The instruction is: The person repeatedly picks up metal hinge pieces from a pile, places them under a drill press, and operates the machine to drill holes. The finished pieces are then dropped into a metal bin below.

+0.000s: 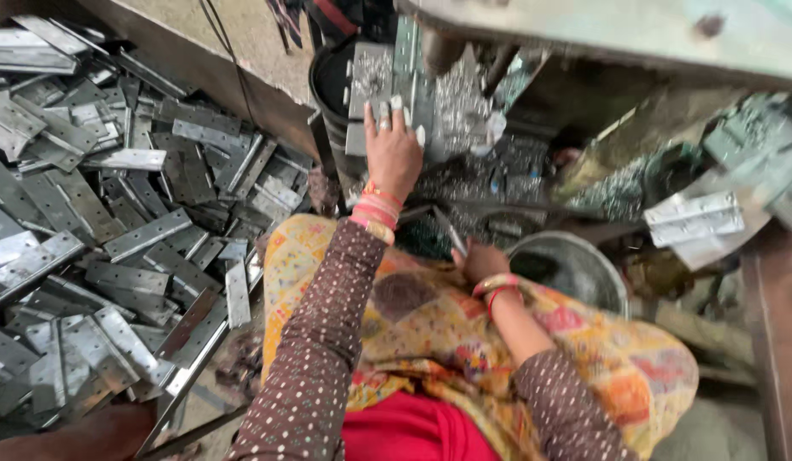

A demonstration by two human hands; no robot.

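My left hand (392, 149) reaches forward with fingers spread flat on a grey metal hinge plate (372, 85) lying on the bed of a press machine. Bangles ring the wrist. Lower down, my right hand (479, 259) is closed around a thin dark metal bar or lever (448, 229) just above my lap. A yellow patterned cloth (430, 324) covers my knees between both arms.
A big heap of grey hinge plates (114, 222) lies on the floor at left. A round metal bowl (575, 265) sits right of my right hand. More stacked plates (693, 218) rest at far right. Metal chips (464, 111) litter the machine bed under its green frame (635, 26).
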